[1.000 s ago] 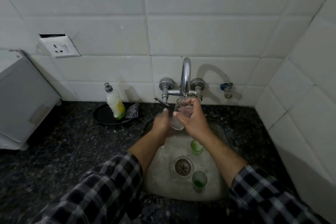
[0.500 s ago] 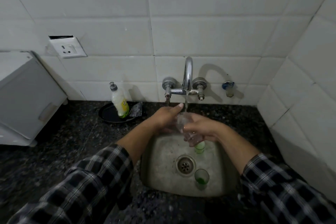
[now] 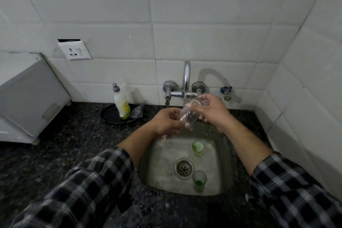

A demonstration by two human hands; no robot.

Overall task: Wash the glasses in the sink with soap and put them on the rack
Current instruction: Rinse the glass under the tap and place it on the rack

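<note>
A clear glass (image 3: 187,115) lies tilted under the running tap (image 3: 185,81), above the back of the steel sink (image 3: 164,174). My left hand (image 3: 167,122) holds its lower end with curled fingers, and my right hand (image 3: 209,109) grips its upper end. Water spills off my left hand into the basin. Two small glasses with green residue stand in the sink: one (image 3: 198,148) behind the drain, one (image 3: 199,181) in front of it. No rack is in view.
A dish soap bottle (image 3: 121,102) stands on a black plate (image 3: 114,117) left of the tap, beside a dark scrub pad (image 3: 137,112). A white appliance (image 3: 27,98) occupies the far left of the dark granite counter (image 3: 55,153). Tiled walls close the back and right.
Both hands have lifted the clear glass back up under the tap stream and tilted it. My right hand now sits higher, near the right tap handle. The camera view has shifted.
</note>
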